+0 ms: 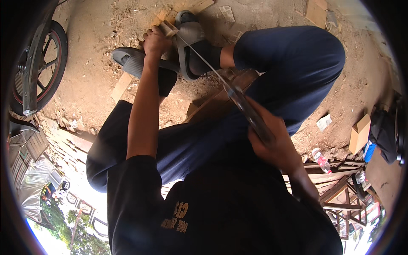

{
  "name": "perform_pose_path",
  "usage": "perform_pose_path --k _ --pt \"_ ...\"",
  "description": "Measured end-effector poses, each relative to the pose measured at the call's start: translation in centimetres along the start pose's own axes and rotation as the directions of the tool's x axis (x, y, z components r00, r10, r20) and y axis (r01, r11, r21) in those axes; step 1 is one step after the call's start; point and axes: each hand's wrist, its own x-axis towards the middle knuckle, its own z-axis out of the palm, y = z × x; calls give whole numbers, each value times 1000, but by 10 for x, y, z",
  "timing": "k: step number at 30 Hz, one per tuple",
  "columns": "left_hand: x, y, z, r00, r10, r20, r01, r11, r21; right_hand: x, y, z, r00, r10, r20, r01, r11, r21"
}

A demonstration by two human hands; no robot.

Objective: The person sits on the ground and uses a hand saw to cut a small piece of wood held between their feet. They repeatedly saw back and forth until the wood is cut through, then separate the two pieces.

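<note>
Dirt ground (91,38), littered. Wheel (47,64), 1, black tyre, spoked, far left. Plastic sheet (34,185), 1, pale, lower left, above green foliage (83,231). Paper scrap (324,123), 1, white, right side. Box (360,134), 1, brown, farther right. Bottle (322,162), 1, clear, red label, near wooden frame (342,206).

Right hand (272,138) curled (left hand (155,43) outstretched)

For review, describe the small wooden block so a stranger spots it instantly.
Find the rightmost grey sandal, near the picture's top. Beside its toe end, to the left, the left hand holds a small wooden block. Unlike the wood pieces lying about, it is gripped, with a thin blade pointing toward it.
</note>
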Motion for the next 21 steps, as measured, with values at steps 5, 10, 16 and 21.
perform_pose_path --k 5,10,16,21 --pt "5 5 0 997 28 -74 -32 998 -54 37 5 13 997 -61 43 62 997 -35" --pt "3 2 0 999 -1 -40 -4 992 -127 19 10 6 990 -139 25 140 987 -82" --pt "14 -2 9 1000 -14 5 15 993 -114 43 8 17 998 -8 61 11 999 -40" --pt "10 -4 2 999 7 51 0 990 -140 9 8 -3 994 -104 -29 104 995 7"
